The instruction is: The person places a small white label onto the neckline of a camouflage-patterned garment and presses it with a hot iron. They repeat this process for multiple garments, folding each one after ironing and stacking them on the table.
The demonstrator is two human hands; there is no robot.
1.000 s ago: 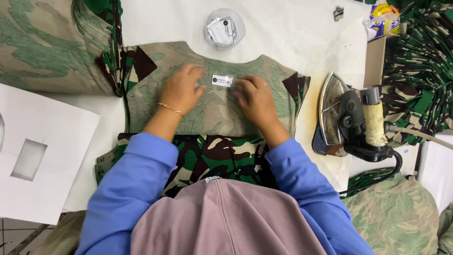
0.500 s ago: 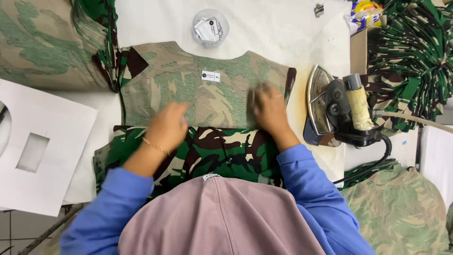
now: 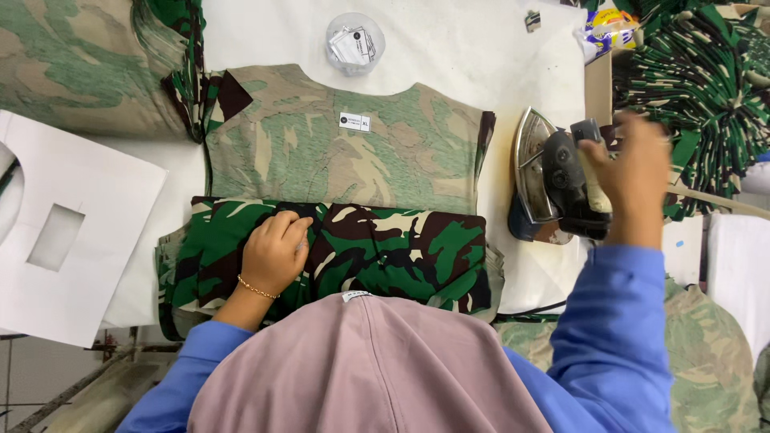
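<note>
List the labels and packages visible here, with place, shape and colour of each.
Size label: small white rectangle, at the garment's neckline.
Round container: clear plastic, holding white tags, above the garment.
Snack packet: yellow and blue, top right.

The left hand [image 3: 273,252] lies flat on the folded camouflage shirt [image 3: 345,200] spread over the white surface [image 3: 473,56]. The right hand [image 3: 634,172] grips the handle of the iron [image 3: 553,184] (standing on its side beside the shirt).
</note>
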